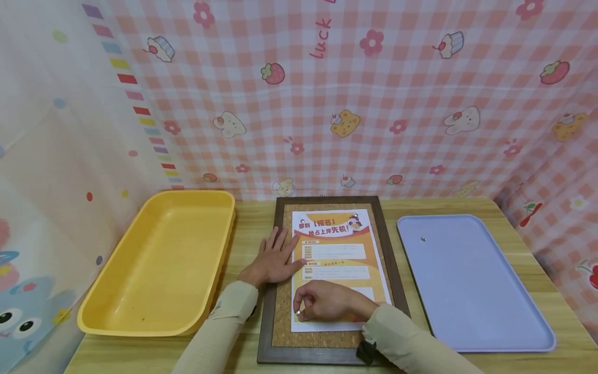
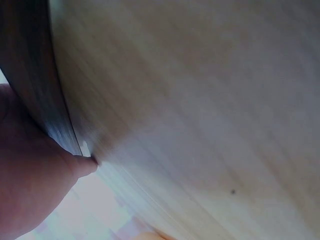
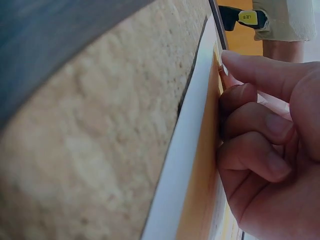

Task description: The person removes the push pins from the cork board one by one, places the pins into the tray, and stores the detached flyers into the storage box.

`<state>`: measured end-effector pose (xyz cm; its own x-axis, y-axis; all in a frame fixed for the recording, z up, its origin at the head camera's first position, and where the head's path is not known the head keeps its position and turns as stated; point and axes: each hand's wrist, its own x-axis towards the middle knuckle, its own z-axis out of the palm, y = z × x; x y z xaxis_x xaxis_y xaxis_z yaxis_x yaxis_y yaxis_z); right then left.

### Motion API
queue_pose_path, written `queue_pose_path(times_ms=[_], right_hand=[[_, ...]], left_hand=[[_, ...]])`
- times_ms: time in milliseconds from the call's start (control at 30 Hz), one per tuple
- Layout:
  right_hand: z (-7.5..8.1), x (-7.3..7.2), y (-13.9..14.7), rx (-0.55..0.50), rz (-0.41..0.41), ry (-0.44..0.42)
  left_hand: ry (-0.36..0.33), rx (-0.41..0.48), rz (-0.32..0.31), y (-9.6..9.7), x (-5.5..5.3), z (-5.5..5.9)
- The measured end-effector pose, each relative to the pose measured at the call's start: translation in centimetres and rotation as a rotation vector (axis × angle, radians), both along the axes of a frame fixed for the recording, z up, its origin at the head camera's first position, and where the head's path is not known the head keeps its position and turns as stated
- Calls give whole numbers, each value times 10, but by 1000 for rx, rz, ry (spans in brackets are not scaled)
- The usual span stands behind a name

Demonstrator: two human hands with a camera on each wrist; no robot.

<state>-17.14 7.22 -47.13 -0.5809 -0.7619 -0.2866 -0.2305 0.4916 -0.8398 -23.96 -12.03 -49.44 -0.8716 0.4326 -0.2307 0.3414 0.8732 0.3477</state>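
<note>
A printed orange-and-white poster (image 1: 334, 252) lies on a cork board (image 1: 327, 340) with a dark frame. Shiny thumbtacks sit at its upper left (image 1: 302, 221) and upper right (image 1: 356, 215). At the lower-left corner, my right hand (image 1: 324, 301) pinches a small shiny thumbtack (image 1: 299, 312) against the sheet. In the right wrist view the right hand (image 3: 270, 150) has its thumb extended and other fingers curled beside the paper edge; the tack is hard to make out there. My left hand (image 1: 275, 259) lies with spread fingers across the board's left side, fingertips on the poster's left edge.
A deep yellow tray (image 1: 224, 259) stands left of the board. To the right lies a shallow lavender tray (image 1: 476, 291) bearing one small shiny tack (image 1: 423, 239). All rest on a wood-grain table (image 1: 247, 218), with patterned curtains (image 1: 299, 104) behind and at both sides.
</note>
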Motion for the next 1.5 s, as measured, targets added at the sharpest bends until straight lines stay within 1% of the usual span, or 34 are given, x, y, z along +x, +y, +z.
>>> queue_pose_path(times_ms=[100, 200, 400, 467, 700, 800, 900, 967, 1200, 1500], right_hand=[[-1, -1, -1, 13, 1, 18], [-1, -2, -2, 14, -3, 22], [-1, -3, -2, -4, -7, -16], [-1, -4, -2, -7, -4, -25], [-3, -7, -2, -16, -10, -47], [-4, -8, -2, -20, -15, -51], [-6, -8, -2, -16, -21, -49], [-7, -8, -2, -12, -25, -51], [-8, -9, -2, -8, -41, -62], [-6, -9, -2, -16, -57, -102]], left_hand=[[3, 1, -7, 1, 2, 4], [4, 4, -7, 1, 2, 4], [-1, -16, 16, -1, -2, -5], [0, -18, 15, -1, -4, -8], [0, 7, 14, -2, -5, -11], [-1, -15, 13, -2, -6, -12], [7, -8, 10, -2, -7, -14], [7, -19, 8, -2, -7, -15], [-1, -8, 10, -1, -5, -12], [4, -13, 10, -2, -7, -14]])
